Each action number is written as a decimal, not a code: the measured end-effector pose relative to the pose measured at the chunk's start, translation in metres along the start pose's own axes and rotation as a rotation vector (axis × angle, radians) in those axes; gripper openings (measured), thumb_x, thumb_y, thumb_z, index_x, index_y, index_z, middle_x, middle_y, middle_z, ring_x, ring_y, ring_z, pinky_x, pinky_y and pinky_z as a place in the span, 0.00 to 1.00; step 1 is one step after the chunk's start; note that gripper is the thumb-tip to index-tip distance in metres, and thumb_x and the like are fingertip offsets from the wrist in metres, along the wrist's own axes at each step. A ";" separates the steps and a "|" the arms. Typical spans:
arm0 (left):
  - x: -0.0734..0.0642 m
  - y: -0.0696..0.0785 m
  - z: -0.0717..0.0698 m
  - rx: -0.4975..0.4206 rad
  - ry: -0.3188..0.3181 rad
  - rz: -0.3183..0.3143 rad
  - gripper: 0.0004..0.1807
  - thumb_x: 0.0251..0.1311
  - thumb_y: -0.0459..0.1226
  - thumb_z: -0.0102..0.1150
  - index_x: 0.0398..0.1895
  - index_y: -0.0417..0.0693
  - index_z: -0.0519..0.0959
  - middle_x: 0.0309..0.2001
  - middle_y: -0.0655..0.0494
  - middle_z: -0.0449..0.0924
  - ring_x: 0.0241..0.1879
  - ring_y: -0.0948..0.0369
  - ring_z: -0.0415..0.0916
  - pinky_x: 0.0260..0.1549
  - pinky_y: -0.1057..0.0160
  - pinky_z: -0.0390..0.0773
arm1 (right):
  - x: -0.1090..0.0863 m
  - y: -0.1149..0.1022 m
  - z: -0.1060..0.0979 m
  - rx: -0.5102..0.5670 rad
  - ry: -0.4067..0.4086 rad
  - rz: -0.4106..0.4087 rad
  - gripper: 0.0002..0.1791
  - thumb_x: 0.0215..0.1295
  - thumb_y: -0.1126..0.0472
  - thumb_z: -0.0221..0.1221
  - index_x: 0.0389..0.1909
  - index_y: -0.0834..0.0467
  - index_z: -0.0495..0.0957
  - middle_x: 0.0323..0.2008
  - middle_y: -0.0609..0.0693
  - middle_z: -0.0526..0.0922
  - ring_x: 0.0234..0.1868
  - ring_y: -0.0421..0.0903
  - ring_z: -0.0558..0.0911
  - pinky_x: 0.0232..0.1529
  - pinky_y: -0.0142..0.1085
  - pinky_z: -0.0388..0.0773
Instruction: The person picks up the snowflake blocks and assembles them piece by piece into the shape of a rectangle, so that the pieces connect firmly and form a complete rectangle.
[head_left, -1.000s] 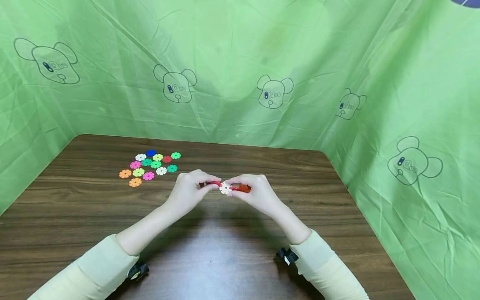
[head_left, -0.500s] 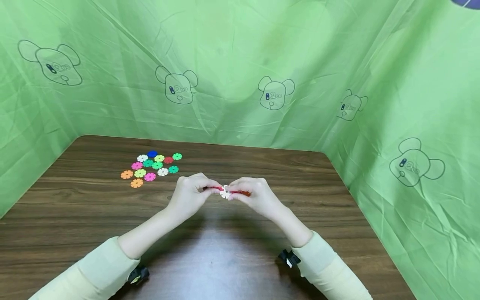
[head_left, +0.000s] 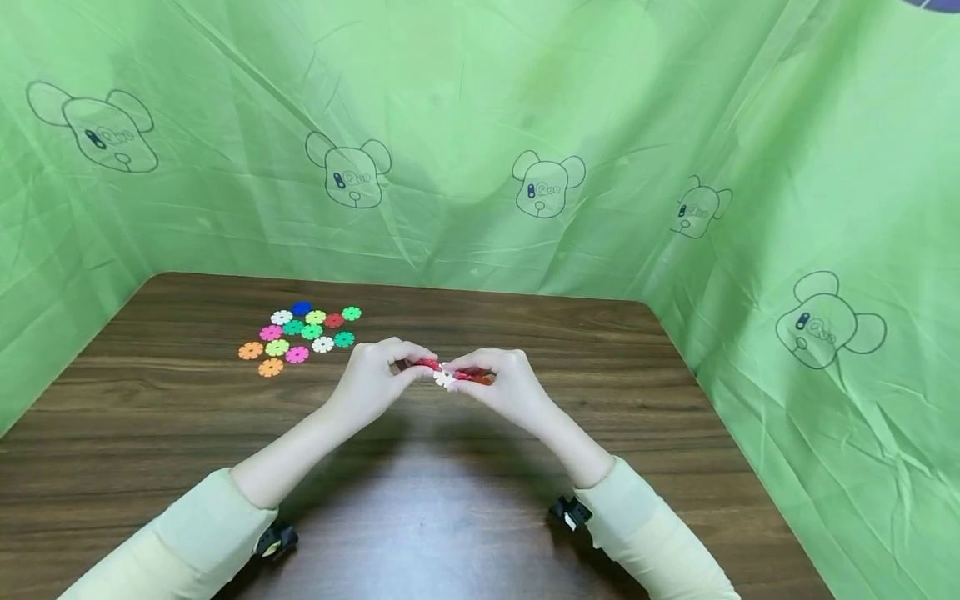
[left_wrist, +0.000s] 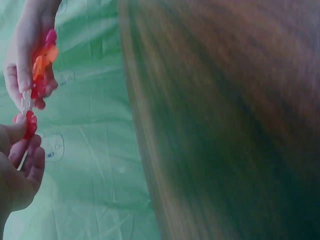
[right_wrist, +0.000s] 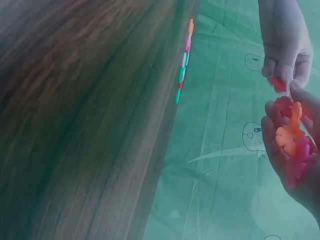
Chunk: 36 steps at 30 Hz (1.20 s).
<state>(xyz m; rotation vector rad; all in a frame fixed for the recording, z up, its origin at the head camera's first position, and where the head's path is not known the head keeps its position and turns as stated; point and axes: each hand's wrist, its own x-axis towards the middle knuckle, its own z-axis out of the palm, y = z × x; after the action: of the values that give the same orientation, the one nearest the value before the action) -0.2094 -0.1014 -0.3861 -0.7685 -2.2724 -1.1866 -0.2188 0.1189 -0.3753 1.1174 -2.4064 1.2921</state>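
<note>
In the head view, both hands meet above the middle of the table. My left hand (head_left: 375, 377) pinches a red notched plastic disc (left_wrist: 31, 124) between thumb and fingers. My right hand (head_left: 512, 382) grips a short chain of interlocked notched discs. A white disc (head_left: 443, 378) forms the chain's left end and touches the red one. Whether those two are slotted together cannot be told. Behind it in the right hand come another red disc (left_wrist: 38, 89), an orange piece (right_wrist: 290, 138) and a pink piece (right_wrist: 299, 161). Fingers hide part of the chain.
Several loose notched discs, among them an orange disc (head_left: 271, 367), a blue disc (head_left: 302, 307) and a green disc (head_left: 344, 339), lie flat at the back left of the wooden table (head_left: 562, 333). A green curtain (head_left: 450, 108) surrounds the table's far sides.
The right hand with the chain has shifted slightly left, and the white disc now sits a little closer to the left hand. Both hands keep their grips. The loose discs have stayed put.
</note>
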 end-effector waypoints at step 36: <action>0.010 -0.162 -0.057 0.415 -0.485 -0.191 0.13 0.54 0.33 0.66 0.44 0.40 0.82 0.47 0.44 0.81 0.51 0.44 0.73 0.53 0.43 0.69 | 0.002 -0.012 -0.020 0.121 0.049 0.374 0.18 0.52 0.70 0.67 0.45 0.67 0.79 0.29 0.61 0.81 0.29 0.51 0.77 0.25 0.25 0.71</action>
<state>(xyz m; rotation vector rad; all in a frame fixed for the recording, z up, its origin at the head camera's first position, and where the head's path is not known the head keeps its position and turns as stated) -0.3155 -0.2228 -0.4450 -0.7431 -2.9141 -0.5970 -0.2155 0.1301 -0.3549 0.6676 -2.6150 1.5715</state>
